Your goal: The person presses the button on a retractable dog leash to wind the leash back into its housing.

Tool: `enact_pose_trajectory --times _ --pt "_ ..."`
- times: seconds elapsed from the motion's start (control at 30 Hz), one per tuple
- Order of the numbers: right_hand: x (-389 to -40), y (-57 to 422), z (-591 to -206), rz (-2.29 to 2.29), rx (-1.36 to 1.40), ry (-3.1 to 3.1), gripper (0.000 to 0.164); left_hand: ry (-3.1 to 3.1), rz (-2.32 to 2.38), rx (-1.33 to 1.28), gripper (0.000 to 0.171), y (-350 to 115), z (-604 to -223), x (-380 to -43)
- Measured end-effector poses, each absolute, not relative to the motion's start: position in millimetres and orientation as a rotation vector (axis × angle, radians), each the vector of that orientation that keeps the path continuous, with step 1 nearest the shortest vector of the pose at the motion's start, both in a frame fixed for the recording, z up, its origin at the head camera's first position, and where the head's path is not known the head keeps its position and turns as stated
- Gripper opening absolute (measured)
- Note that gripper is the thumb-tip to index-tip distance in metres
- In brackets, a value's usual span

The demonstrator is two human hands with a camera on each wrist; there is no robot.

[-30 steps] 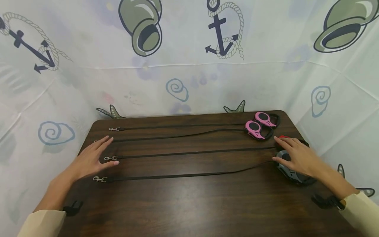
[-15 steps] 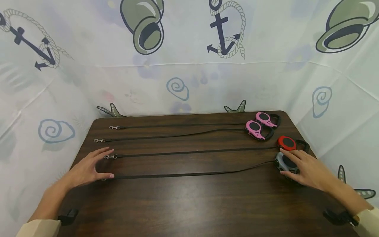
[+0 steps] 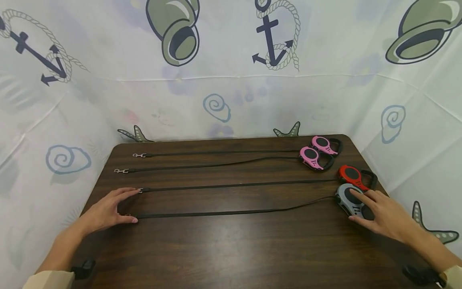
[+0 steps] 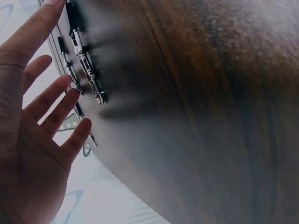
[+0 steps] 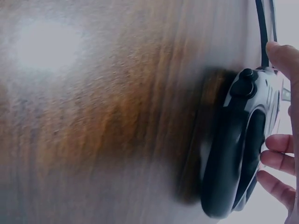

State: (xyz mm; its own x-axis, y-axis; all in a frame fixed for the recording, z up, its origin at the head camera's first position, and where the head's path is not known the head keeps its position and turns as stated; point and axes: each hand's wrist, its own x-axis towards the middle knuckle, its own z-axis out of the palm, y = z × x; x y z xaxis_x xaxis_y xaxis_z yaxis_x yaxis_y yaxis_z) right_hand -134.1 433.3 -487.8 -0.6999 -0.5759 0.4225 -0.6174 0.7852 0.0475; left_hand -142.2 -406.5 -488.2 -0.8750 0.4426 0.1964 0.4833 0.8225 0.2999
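A grey retractable dog leash (image 3: 347, 199) lies at the table's right side, its black cord (image 3: 231, 213) stretched left. My right hand (image 3: 391, 214) is over its handle end, fingers spread and slightly bent. In the right wrist view the leash's black handle (image 5: 222, 163) lies beside the fingertips; contact is unclear. At the cord's left end, my left hand (image 3: 101, 212) arches with thumb and fingers apart, mostly hiding that end's clip from the head view. The left wrist view shows its metal snap clip (image 4: 88, 67) apart from the palm. A red retractable leash (image 3: 350, 174) lies just behind the grey one.
Two pink retractable leashes (image 3: 310, 155) lie at the back right, their cords running left to metal clips (image 3: 121, 171). The dark wooden table (image 3: 231, 253) meets a printed white cloth (image 3: 231, 48) at the back and sides.
Both hands have moved toward the table's near side. My left hand came down from the second clip to the nearest one; my right hand slid off the red leash, uncovering it and part of the grey one.
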Motion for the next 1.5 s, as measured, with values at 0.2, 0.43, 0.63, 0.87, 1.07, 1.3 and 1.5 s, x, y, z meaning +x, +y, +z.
enact_pose_trajectory --times 0.2,0.43,0.63,0.87,1.07,1.3,1.5 --pt "-130 440 -491 0.121 0.884 -2.525 0.085 -2.788 -0.491 -0.780 0.088 -410 -493 -144" --pt "-121 448 -491 0.061 0.814 -2.603 0.088 -2.791 -0.540 -0.797 0.086 -411 -500 -142" --pt "-118 451 -500 0.092 0.827 -2.616 0.091 -2.766 -0.527 -0.815 0.083 -411 -500 -143" --pt "-119 452 -506 0.132 0.803 -2.629 0.094 -2.762 -0.497 -0.818 0.078 -414 -497 -144" --pt "-117 450 -505 0.172 0.795 -2.667 0.095 -2.815 -0.477 -0.790 0.056 -415 -495 -142" --pt "-117 447 -502 0.197 0.791 -2.725 0.096 -2.801 -0.595 -0.845 0.040 -416 -494 -141" --pt "-115 446 -501 0.289 0.751 -2.799 0.092 -2.832 -0.644 -0.875 0.035 -417 -495 -144"
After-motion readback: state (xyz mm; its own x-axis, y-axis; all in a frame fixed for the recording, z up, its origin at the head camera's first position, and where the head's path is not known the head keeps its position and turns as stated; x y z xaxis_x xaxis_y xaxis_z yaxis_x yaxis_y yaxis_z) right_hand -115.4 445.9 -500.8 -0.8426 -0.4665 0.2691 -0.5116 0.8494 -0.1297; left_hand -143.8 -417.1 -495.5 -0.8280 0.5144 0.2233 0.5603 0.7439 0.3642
